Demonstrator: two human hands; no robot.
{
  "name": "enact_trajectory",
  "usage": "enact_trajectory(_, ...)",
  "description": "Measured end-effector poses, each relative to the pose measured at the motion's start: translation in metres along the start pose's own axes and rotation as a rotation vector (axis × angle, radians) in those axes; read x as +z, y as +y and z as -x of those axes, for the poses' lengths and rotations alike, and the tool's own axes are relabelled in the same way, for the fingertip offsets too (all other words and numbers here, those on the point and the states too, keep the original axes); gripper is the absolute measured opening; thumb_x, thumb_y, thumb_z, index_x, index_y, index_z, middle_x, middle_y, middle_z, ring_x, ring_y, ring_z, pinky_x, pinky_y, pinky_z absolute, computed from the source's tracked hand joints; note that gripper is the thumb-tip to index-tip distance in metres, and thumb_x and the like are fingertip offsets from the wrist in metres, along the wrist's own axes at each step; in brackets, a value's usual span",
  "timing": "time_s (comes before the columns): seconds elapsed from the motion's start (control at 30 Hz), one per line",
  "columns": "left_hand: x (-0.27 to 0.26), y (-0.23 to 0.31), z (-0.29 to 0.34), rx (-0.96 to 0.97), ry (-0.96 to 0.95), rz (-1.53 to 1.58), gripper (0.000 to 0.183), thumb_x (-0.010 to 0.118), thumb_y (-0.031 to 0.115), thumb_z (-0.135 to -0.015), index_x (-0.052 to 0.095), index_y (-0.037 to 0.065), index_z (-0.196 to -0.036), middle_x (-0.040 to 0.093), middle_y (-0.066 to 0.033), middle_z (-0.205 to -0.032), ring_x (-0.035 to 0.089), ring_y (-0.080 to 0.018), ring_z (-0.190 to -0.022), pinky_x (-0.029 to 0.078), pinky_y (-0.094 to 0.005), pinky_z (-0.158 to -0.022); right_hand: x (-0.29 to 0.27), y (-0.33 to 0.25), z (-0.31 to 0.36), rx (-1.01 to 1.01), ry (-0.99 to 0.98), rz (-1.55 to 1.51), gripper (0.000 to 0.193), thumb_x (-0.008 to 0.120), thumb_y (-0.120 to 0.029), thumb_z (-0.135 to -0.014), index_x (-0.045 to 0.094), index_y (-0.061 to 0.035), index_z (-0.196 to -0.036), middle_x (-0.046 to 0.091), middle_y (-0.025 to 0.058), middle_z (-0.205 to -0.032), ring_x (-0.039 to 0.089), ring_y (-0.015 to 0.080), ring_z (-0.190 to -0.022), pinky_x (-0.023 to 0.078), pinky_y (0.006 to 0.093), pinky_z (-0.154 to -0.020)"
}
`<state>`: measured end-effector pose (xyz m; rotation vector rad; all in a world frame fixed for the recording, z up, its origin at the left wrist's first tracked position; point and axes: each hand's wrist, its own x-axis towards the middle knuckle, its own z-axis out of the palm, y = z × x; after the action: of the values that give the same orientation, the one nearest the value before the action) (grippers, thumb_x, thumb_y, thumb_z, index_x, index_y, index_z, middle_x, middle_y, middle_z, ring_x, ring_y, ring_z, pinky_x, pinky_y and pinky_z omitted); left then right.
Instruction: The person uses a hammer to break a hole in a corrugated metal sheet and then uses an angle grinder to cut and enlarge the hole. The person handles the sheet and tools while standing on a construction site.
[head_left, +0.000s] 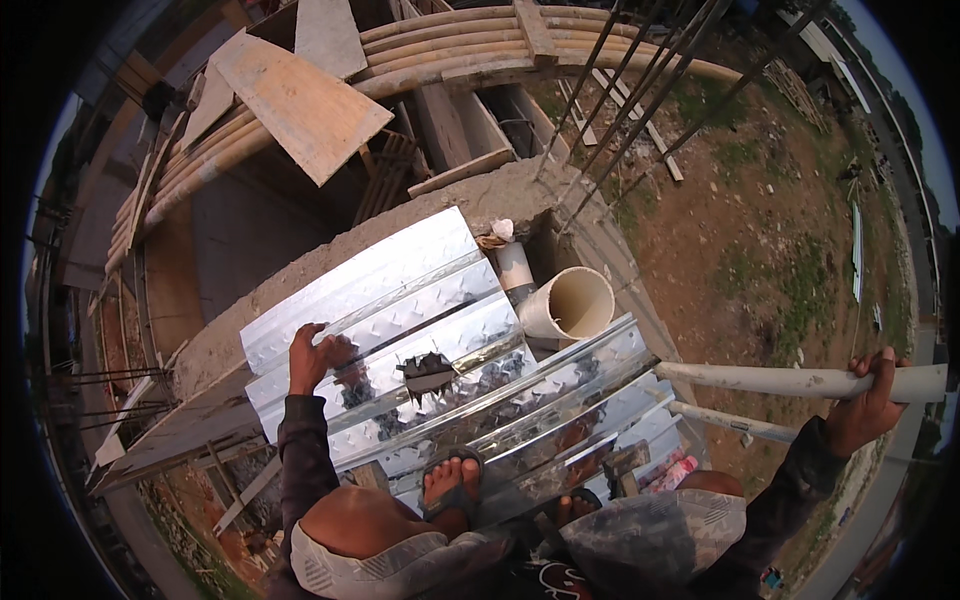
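Observation:
Shiny ribbed metal sheets (400, 290) lie below me. My left hand (312, 358) rests on a rib of them, fingers slightly bent, with a gap between thumb and forefinger. Out to the right, my right hand (872, 402) is closed around a long white plastic pipe (770, 379), near its outer end. A thinner pale pipe (735, 422) runs below it. A wide cream pipe (575, 305) and a narrower white pipe (515, 268) stick up beside the sheets. A dark jagged patch (428, 376) marks the metal; whether it is a hole, I cannot tell.
My sandalled foot (452, 482) is on the sheets. Rough concrete (400, 205) borders them, with upright steel bars (610, 110) at the far right corner. Beyond are plywood boards (300, 100), bamboo poles (440, 45) and a deep opening (250, 250). Bare ground (740, 220) lies lower, right.

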<state>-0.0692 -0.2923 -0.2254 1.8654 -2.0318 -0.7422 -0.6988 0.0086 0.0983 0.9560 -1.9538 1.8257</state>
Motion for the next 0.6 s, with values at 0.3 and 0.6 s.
enact_trajectory(0.3,-0.002,0.011,0.002,-0.048,-0.064,0.002,0.042,0.070,0.025,-0.085,0.066,-0.002,-0.116,0.068,-0.0206,-0.114,0.066,-0.0326,-0.106,0.051,-0.0388,-0.092,0.001,0.002,0.002,0.007,0.026,0.051,0.023,0.063,-0.008,-0.095,0.045,0.0007,-0.107,0.053,0.0082,-0.075,0.055,0.0160,-0.070,0.048,0.0312,-0.065)
enact_trajectory(0.6,-0.003,0.030,0.007,-0.092,-0.082,0.030,0.041,0.069,0.024,-0.083,0.067,-0.006,-0.112,0.068,-0.0245,-0.111,0.067,-0.0353,-0.101,0.052,-0.0402,-0.090,-0.002,0.002,0.000,0.018,0.032,0.010,0.024,0.064,-0.007,-0.095,0.046,0.0016,-0.108,0.054,0.0098,-0.078,0.055,0.0161,-0.072,0.050,0.0314,-0.068)
